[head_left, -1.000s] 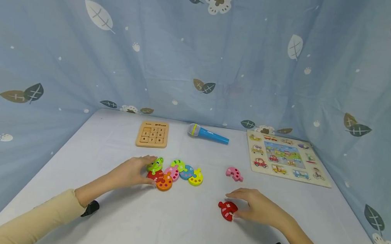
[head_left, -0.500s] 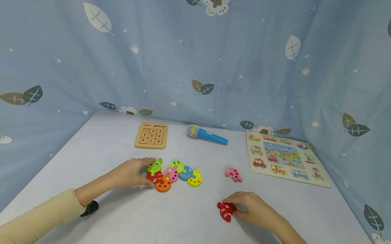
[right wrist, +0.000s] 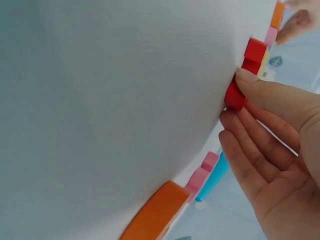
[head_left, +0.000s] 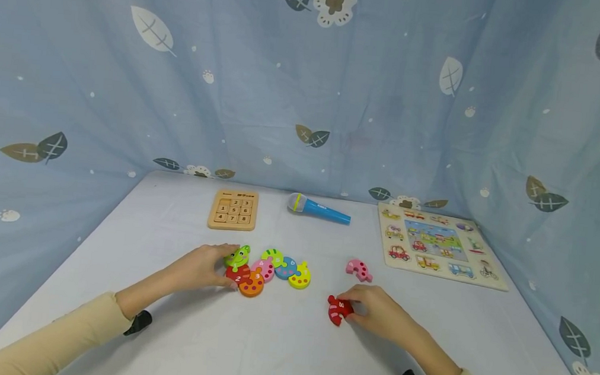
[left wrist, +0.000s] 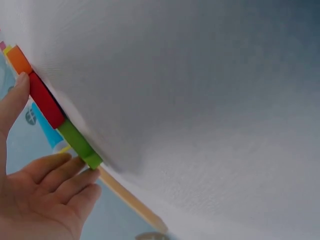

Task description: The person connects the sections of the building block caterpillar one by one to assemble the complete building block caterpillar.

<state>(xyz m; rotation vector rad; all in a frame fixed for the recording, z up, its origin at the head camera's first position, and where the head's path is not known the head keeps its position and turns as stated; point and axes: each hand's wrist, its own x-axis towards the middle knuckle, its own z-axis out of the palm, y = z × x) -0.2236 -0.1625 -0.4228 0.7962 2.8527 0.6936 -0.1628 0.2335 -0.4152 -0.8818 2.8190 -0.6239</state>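
Joined number pieces form a caterpillar puzzle (head_left: 251,286) left of centre in the head view, from a smiling green head (head_left: 238,258) to a yellow piece (head_left: 300,277). My left hand (head_left: 199,269) holds its head end. The thumb touches the side where red and orange meet, and fingertips rest at the green head (left wrist: 80,144). Between thumb and fingers my right hand (head_left: 382,314) pinches a loose red puzzle piece (head_left: 336,311) marked 8, its edge towards the right wrist camera. Behind that hand lies a loose pink puzzle piece (head_left: 359,269).
A wooden sliding number puzzle (head_left: 233,210) and a blue toy microphone (head_left: 319,208) lie at the back. On the right is a vehicle picture board (head_left: 439,244). An orange rounded block (right wrist: 157,212) shows low in the right wrist view. A patterned curtain (head_left: 308,93) backs the table.
My right hand has closed its fingers on the red piece and moved it a little left and away from me. The left hand stays at the caterpillar's head.
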